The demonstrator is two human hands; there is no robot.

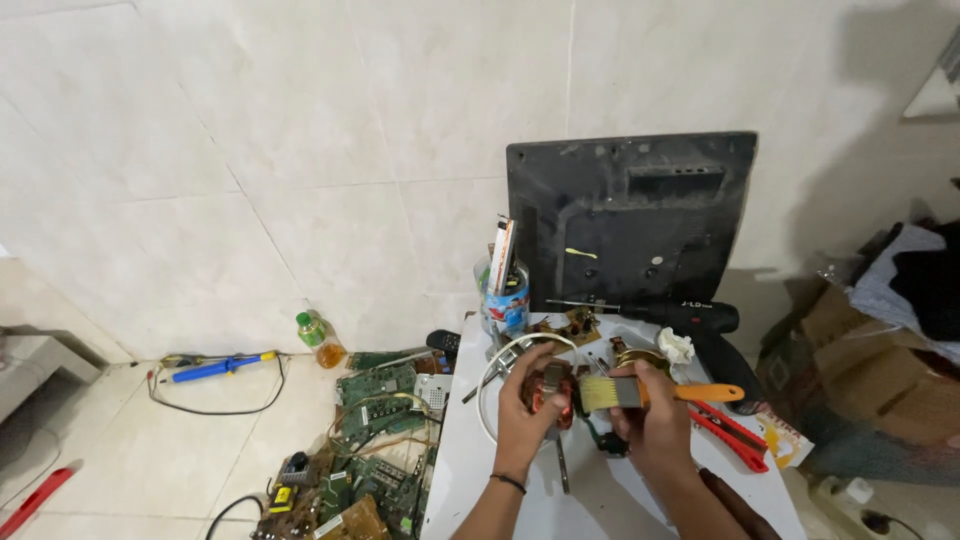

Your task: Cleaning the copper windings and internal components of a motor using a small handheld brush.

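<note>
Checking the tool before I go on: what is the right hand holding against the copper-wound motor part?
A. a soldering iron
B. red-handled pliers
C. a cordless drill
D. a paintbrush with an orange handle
D: the right hand grips a paintbrush whose bristles meet the motor part held by the left hand.

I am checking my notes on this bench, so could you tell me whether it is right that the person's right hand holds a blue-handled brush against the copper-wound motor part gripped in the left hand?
Not quite: the head view shows the brush in the right hand has an orange handle, not blue. The rest holds: its bristles meet the copper-wound motor part gripped in the left hand.
</note>
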